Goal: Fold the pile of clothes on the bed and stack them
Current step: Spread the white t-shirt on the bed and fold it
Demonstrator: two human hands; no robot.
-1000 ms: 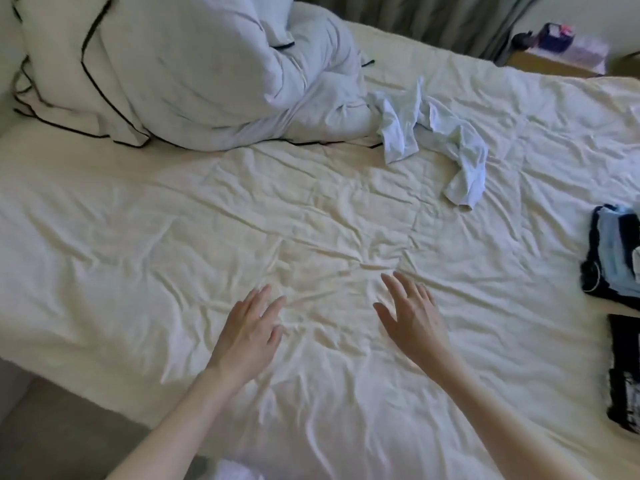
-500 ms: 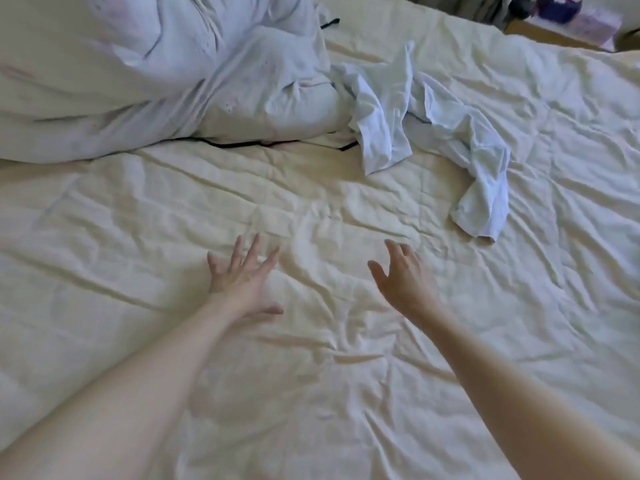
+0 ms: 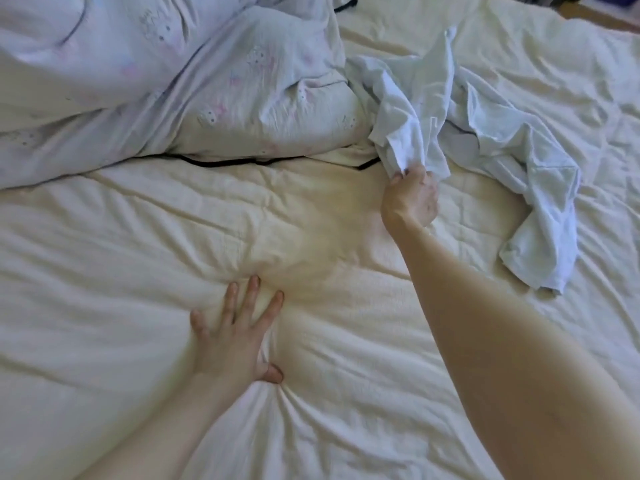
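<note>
At the near edge of the crumpled garment, the right hand [image 3: 412, 197] has its grip clamped on a bunched fold of cloth, fingers curled round it. The left hand [image 3: 235, 336] lies spread and flat, fingers straight, pressing into the bed [image 3: 104, 271] well apart from the cloth and holding nothing. The pale blue-white garment [image 3: 502, 140] sprawls unfolded on the far right of the bed, one end touching the printed duvet [image 3: 207, 81] heaped at the far left, another end trailing toward the near right. Judging by this, folding of this piece has not begun: it has only been grasped, and must yet be drawn in, spread, folded and stacked. No finished stack shows here. The cloth looks thin, soft and heavily creased, likely a shirt.
</note>
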